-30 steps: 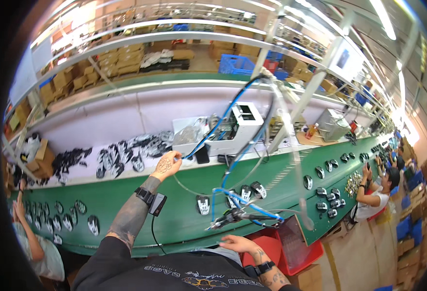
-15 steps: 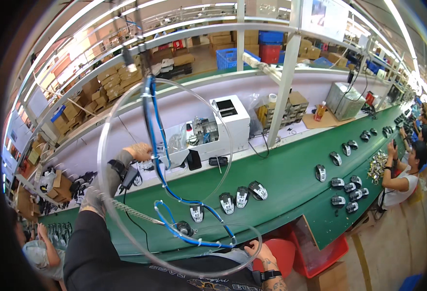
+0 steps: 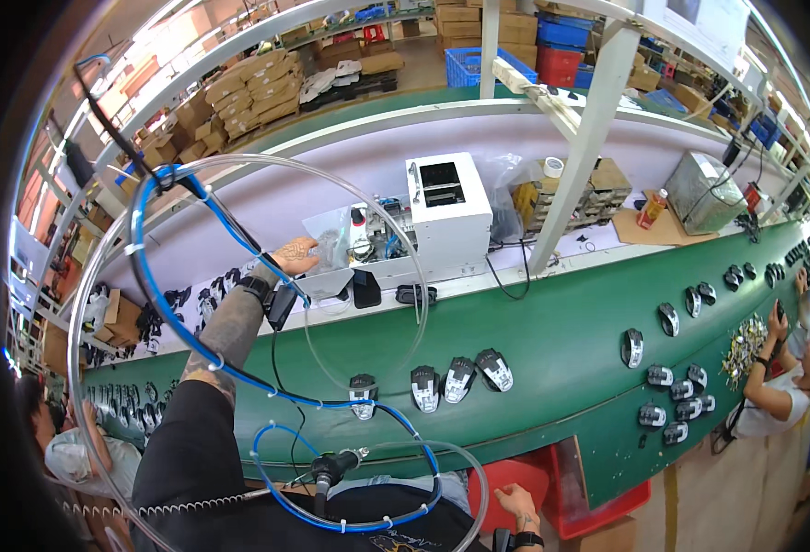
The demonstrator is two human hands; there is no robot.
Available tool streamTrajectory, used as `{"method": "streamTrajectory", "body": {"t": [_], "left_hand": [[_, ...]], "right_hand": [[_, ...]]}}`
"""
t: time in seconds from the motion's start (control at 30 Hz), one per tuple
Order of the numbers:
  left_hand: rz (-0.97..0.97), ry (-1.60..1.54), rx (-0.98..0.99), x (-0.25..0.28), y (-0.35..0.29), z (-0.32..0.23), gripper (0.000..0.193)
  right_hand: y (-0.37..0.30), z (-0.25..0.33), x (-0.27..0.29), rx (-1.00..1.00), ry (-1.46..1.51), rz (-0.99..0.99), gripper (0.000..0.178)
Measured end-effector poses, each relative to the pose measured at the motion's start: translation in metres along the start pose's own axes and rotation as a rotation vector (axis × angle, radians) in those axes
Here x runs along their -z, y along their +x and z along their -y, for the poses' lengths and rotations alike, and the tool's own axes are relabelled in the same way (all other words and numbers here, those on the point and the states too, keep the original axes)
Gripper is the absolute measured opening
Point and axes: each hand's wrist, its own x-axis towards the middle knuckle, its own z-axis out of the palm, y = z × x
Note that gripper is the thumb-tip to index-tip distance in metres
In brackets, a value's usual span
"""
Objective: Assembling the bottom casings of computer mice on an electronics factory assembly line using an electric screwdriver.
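Note:
My left hand (image 3: 295,256) reaches over the far side of the belt, beside a clear plastic bag (image 3: 334,241) at the left end of a white machine (image 3: 451,216). Its fingers are loosely bent and slightly apart; nothing shows in them. Low at the right, close to my body, my right hand (image 3: 515,504) hangs with loose fingers and holds nothing. A black power screwdriver (image 3: 331,467) hangs in front of my torso. Its looped blue hose (image 3: 170,317) crosses the view. Several computer mouse shells (image 3: 425,389), black and white, lie on the green belt (image 3: 552,340).
A clear looped tube (image 3: 81,322) hangs around my arm. Beyond the belt are a black phone-like slab (image 3: 366,289), a parts drawer box (image 3: 598,195) and a white post (image 3: 589,138). A red bin (image 3: 607,511) stands right; a co-worker (image 3: 787,386) sits beyond it.
My left hand has moved right and farther out, from the small parts to the plastic bag. My right hand has shifted slightly down and right. The screwdriver has swung toward my body.

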Motion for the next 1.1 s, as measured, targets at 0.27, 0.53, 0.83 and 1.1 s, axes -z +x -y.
{"method": "streamTrajectory", "body": {"t": [0.27, 0.53, 0.83, 1.1], "left_hand": [[-0.072, -0.012, 0.183, -0.057, 0.055, 0.014, 0.063], [-0.107, -0.215, 0.495, -0.093, 0.062, 0.043, 0.045], [-0.220, -0.323, 0.610, -0.089, 0.084, 0.047, 0.036], [-0.492, -0.699, 0.778, -0.029, 0.072, 0.106, 0.036]], "right_hand": [[0.018, 0.036, 0.071, 0.027, 0.092, -0.094, 0.048], [0.058, 0.101, 0.098, 0.370, 0.090, -0.116, 0.038], [0.066, 0.180, 0.153, 0.395, 0.081, -0.092, 0.037], [0.039, 0.200, 0.202, 0.441, 0.169, -0.270, 0.031]]}}
